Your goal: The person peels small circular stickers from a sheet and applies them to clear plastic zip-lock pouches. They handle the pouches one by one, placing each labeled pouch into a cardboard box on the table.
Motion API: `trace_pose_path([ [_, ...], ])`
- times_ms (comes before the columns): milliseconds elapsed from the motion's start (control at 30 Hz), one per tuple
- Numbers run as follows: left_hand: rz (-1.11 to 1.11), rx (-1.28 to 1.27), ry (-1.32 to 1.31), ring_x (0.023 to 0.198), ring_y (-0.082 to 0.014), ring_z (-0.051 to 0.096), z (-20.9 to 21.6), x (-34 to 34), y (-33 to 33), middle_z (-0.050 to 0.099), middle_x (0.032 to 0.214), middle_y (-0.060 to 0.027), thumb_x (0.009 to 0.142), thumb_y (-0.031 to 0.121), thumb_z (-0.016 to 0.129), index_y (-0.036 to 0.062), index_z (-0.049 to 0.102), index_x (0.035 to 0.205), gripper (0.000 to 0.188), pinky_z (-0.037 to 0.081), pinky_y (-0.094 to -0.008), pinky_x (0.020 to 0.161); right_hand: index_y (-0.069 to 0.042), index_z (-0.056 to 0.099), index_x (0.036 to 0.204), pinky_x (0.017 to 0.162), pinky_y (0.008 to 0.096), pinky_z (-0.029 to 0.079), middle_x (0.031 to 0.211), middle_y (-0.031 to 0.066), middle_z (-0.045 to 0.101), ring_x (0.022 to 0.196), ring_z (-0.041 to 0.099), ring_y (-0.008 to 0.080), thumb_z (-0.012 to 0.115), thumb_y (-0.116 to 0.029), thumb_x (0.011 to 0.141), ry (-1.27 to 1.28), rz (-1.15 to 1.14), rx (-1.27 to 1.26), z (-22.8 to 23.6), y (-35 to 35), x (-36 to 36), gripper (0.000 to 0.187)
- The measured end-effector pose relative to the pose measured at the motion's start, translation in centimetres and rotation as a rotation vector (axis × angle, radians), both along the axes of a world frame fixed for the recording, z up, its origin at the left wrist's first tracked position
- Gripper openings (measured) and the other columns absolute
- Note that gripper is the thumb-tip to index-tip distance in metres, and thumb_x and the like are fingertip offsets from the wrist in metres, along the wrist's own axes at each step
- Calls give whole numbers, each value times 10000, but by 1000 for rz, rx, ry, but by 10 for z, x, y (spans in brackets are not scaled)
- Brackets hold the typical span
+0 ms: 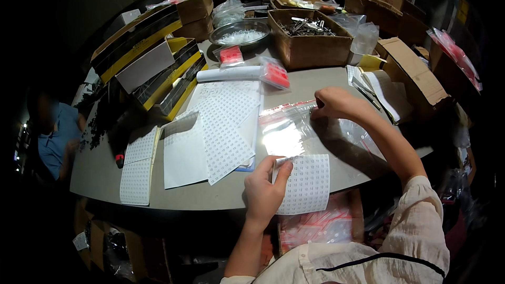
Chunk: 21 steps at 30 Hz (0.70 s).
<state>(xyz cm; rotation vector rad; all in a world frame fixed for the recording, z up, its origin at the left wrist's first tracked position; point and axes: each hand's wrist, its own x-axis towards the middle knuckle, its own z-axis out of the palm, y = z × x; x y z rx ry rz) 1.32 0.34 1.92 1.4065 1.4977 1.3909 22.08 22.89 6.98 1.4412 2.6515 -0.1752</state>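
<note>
My left hand point(264, 192) pinches a sheet of small printed stickers point(305, 186) between thumb and fingers, in front of the table's near edge. My right hand point(334, 102) is closed, its fingertips down at the upper edge of a clear zip bag point(284, 134) with a red seal line. Whether a sticker or the bag's edge is between those fingers cannot be made out. More clear plastic bags point(360, 134) lie under my right forearm. To the left, further sticker sheets point(229, 131) fan out over a blue-edged clipboard point(258, 105), beside a blank white sheet point(184, 152).
A sticker booklet point(138, 171) lies at the left. Black-and-yellow boxes point(163, 81) lean behind it. At the back stand a metal bowl point(239, 34) and a carton of metal parts point(310, 47). Below the table edge sits a box of zip bags point(321, 226). Another person point(58, 137) is at far left.
</note>
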Motion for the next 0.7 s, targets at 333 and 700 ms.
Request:
trace_pose_path([
  [333,-167,53,-190,754,-98,649,-19,-7,8,758,856,-97,1065,181,565,-5,706,1157,251,504,-258,690,-11,580,1010,820,484,514,917,205,651,926,650,416,710,-184,855,352,318,162,-27,-25,-29,266],
  [700,77,56,-26,594,-25,488,-18,1,5,633,628,-4,1007,109,637,-22,632,927,153,385,-250,516,5,622,1002,740,346,539,871,111,664,814,676,216,750,-88,879,595,309,-221,13,-73,-7,200],
])
